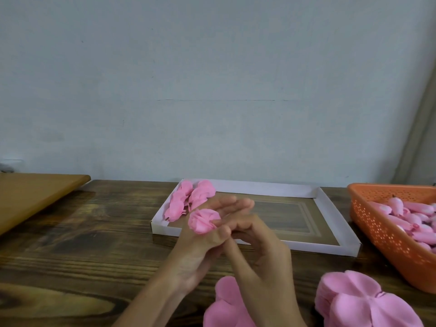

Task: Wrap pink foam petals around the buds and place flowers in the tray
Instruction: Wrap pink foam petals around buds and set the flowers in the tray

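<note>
Head view, wrapping step near its end (judged).

- Left hand (pixel 200 251): fingers stretched out over the near left part of the tray (pixel 259 188), motion-blurred. The foam flower (pixel 204 220) sits in the crook of thumb and forefinger, and the thumb appears to pinch its base.
- Right hand (pixel 262 251): fingers curled, tips meeting the left thumb just beside the flower's base. Cannot tell whether they pinch anything, as the contact is hidden.
- Task thing: the flower is in the left hand above the tray's near wall, not yet set down. Finished flowers (pixel 188 201) lie in two short rows at the tray's far left end; the rest of the tray floor is bare.
- Supplies: orange basket (pixel 382 232) of buds (pixel 405 208) at right. Two petal stacks (pixel 368 305) and (pixel 224 303) lie on the tabletop (pixel 94 232) at the near edge.

Risks from here (judgement):
1. Foam springs back. If the thumb lets go before the base is secured, the outer petals may unwrap.
2. The grip is low and one-sided, so the flower could tip off the hand onto the tabletop short of the tray.
3. Placing too close to the rows could knock the finished flowers out of line.
4. The right forearm passes over the nearer stack, and drawing it back could scatter the loose petals.
</note>
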Tool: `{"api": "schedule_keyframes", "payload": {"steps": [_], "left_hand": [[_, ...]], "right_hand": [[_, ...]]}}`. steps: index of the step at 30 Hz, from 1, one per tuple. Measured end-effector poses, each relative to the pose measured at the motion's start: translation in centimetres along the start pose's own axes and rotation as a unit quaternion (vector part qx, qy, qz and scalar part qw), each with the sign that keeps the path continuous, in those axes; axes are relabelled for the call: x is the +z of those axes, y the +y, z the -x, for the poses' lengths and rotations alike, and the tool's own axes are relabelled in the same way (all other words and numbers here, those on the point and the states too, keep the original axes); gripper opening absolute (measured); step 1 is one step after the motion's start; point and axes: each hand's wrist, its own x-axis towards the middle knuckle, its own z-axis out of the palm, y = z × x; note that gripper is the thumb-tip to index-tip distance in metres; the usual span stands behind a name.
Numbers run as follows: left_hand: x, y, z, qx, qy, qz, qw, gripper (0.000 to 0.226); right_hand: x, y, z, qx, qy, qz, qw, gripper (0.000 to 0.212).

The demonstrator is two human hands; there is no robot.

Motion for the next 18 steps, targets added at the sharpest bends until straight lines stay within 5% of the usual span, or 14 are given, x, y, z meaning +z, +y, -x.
{"api": "schedule_keyframes", "payload": {"steps": [18], "left_hand": [[-0.36,0.25,0.08,-0.009,-0.065,0.032,0.997,0.07]], "right_hand": [[-0.41,-0.42,-0.06,-0.036,-0.026,0.061,0.997,0.035]]}}
